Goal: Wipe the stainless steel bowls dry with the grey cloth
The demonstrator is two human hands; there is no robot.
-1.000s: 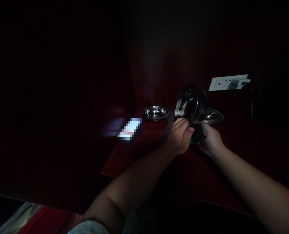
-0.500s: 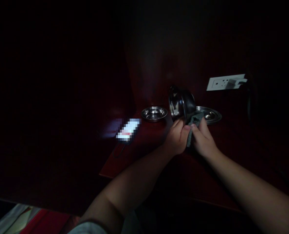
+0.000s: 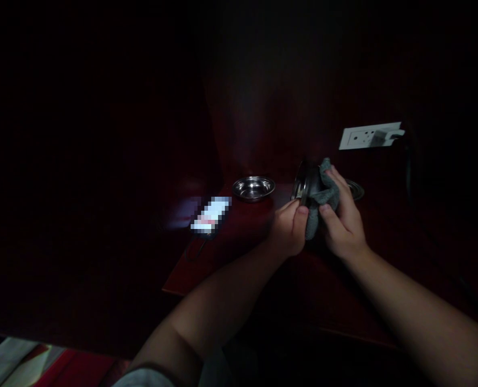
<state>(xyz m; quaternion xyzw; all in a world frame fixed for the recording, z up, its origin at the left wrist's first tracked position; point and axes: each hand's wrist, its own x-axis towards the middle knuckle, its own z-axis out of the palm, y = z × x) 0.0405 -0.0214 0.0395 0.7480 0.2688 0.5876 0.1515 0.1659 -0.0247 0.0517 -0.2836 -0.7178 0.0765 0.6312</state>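
In dim light my left hand [image 3: 289, 228] pinches the lower rim of a small steel bowl [image 3: 305, 183], which is tipped on its side above the dark red table [image 3: 239, 242]. My right hand [image 3: 341, 217] presses a grey cloth [image 3: 323, 199] against the bowl's outer side, fingers wrapped over the cloth. Most of the bowl is hidden behind the cloth and my fingers.
A second steel bowl [image 3: 254, 188] sits upright to the left. A steel plate [image 3: 355, 189] lies behind my right hand. A lit phone [image 3: 210, 215] lies on the table's left part. A white wall socket [image 3: 370, 135] with a plug is at the back right.
The bowl has turned more edge-on and dropped lower. My right hand with the cloth has come up from under the bowl and now covers its side.
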